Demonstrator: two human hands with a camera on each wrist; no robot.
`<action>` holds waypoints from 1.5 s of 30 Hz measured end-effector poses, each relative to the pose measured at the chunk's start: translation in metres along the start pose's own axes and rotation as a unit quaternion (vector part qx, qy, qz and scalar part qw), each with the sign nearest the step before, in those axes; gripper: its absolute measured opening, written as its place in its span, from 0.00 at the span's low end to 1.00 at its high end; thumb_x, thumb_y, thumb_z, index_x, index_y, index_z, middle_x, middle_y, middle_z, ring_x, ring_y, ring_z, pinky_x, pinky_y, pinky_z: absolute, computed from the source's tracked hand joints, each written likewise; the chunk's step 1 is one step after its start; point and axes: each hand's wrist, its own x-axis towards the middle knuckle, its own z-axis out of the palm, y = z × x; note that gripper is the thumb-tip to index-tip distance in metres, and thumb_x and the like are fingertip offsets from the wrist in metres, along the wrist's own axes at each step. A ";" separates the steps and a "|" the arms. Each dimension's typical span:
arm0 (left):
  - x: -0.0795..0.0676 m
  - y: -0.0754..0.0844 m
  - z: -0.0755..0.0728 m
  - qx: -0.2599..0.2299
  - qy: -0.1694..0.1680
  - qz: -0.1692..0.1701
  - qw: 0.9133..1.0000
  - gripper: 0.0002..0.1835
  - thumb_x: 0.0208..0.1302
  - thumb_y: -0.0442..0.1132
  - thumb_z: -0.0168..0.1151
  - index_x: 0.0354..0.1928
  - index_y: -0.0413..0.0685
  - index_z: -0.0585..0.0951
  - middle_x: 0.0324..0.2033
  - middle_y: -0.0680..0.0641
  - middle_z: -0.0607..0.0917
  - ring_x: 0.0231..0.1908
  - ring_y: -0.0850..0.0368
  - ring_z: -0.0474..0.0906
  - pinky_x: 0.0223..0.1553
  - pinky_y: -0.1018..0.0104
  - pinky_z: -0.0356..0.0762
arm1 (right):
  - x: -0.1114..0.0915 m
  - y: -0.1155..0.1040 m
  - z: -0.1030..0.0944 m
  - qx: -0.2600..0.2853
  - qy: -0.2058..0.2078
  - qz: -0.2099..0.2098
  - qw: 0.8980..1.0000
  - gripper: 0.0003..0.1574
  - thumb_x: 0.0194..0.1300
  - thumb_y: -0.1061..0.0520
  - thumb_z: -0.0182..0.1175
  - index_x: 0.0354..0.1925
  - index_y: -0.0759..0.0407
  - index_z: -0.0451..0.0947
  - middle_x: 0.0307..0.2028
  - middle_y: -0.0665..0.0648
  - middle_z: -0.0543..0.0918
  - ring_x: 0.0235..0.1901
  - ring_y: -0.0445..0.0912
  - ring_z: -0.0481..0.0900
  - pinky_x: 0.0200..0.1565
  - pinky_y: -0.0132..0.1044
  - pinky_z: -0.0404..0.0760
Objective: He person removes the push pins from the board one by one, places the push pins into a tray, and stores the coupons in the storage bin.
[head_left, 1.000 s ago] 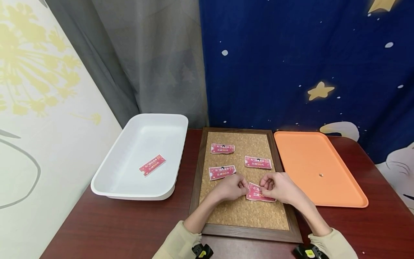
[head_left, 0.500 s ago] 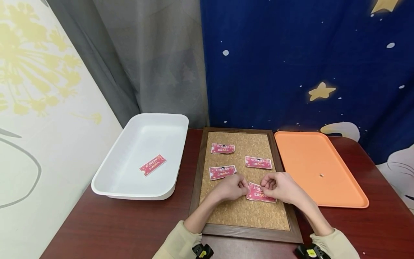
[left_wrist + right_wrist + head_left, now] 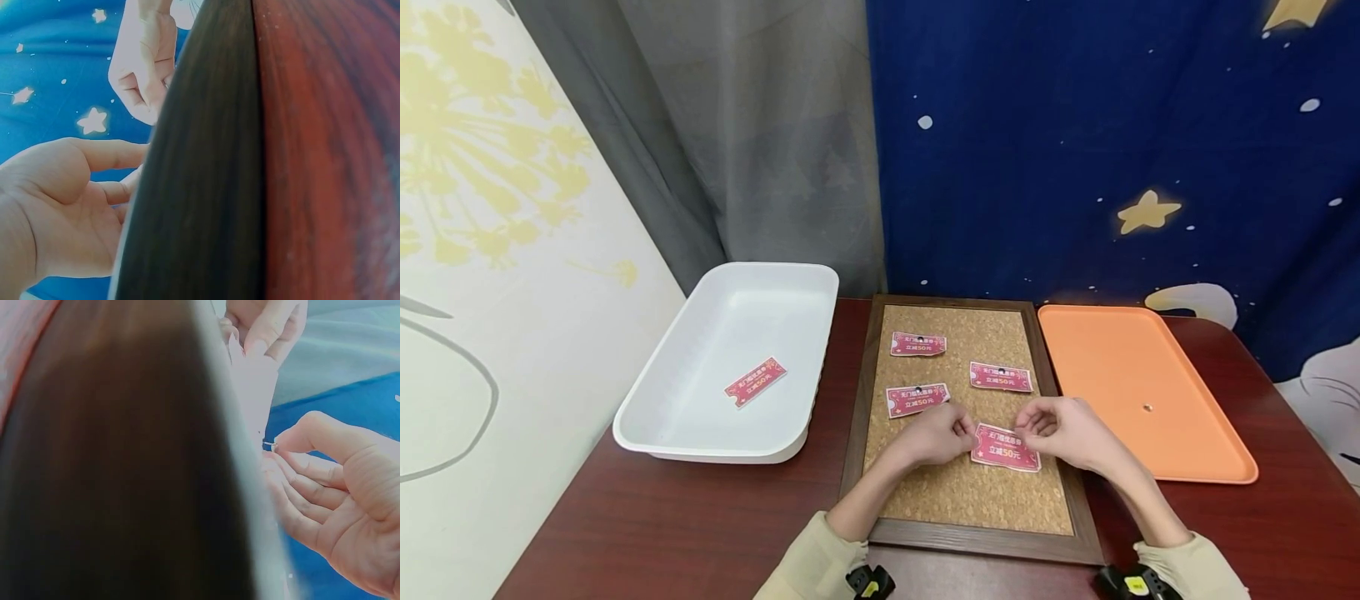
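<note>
On the framed corkboard [image 3: 970, 504] lies a pink paper coupon [image 3: 1004, 448]. Its left edge is pinched by my left hand [image 3: 938, 433]. My right hand [image 3: 1066, 429] is over the coupon's right end. Between its thumb and index finger it pinches a small thumbtack [image 3: 274, 447], whose thin point faces the paper in the right wrist view. Higher on the board are a top-left coupon [image 3: 918, 344], a right-hand coupon [image 3: 1000, 377] and a left-hand coupon [image 3: 916, 400], each with a dark tack in it. The board's frame hides the fingertips in the left wrist view.
A white basin [image 3: 715, 425] left of the board holds another coupon [image 3: 756, 382]. An orange tray [image 3: 1120, 367] with a small shiny piece [image 3: 1147, 407] on it lies to the right. All stand on a reddish-brown table [image 3: 700, 533], with curtains behind.
My right hand has drawn slightly to the right, uncovering more of the coupon's print. My left hand stays at the coupon's left edge.
</note>
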 end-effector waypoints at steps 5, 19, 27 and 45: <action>-0.002 0.000 -0.005 -0.009 0.002 0.002 1.000 0.05 0.61 0.26 0.64 0.30 0.42 0.80 0.25 0.53 0.77 0.26 0.63 0.70 0.29 0.72 0.69 | -0.002 -0.002 -0.002 0.019 0.022 0.006 1.000 0.08 0.57 0.67 0.69 0.34 0.61 0.80 0.30 0.51 0.82 0.32 0.40 0.80 0.36 0.33 0.82; -0.012 -0.001 -0.036 -0.019 0.007 0.048 0.999 0.03 0.66 0.30 0.61 0.33 0.41 0.81 0.26 0.54 0.77 0.27 0.64 0.70 0.30 0.72 0.68 | -0.009 -0.001 -0.016 -0.011 0.068 -0.009 0.998 0.07 0.61 0.68 0.67 0.39 0.62 0.83 0.34 0.53 0.85 0.33 0.38 0.80 0.36 0.32 0.81; -0.020 -0.004 -0.058 -0.068 0.013 0.035 0.997 0.04 0.70 0.32 0.60 0.35 0.40 0.80 0.25 0.46 0.78 0.22 0.61 0.68 0.24 0.69 0.66 | -0.013 0.003 -0.025 -0.037 0.088 -0.001 0.995 0.07 0.62 0.68 0.67 0.40 0.63 0.84 0.34 0.55 0.86 0.33 0.38 0.81 0.36 0.32 0.82; -0.042 -0.024 -0.104 -0.040 0.101 0.028 0.994 0.03 0.69 0.34 0.63 0.39 0.42 0.82 0.28 0.42 0.81 0.26 0.59 0.71 0.31 0.66 0.70 | -0.024 0.018 -0.050 -0.082 0.176 0.007 0.981 0.03 0.65 0.64 0.68 0.39 0.62 0.86 0.32 0.55 0.88 0.29 0.34 0.82 0.32 0.23 0.77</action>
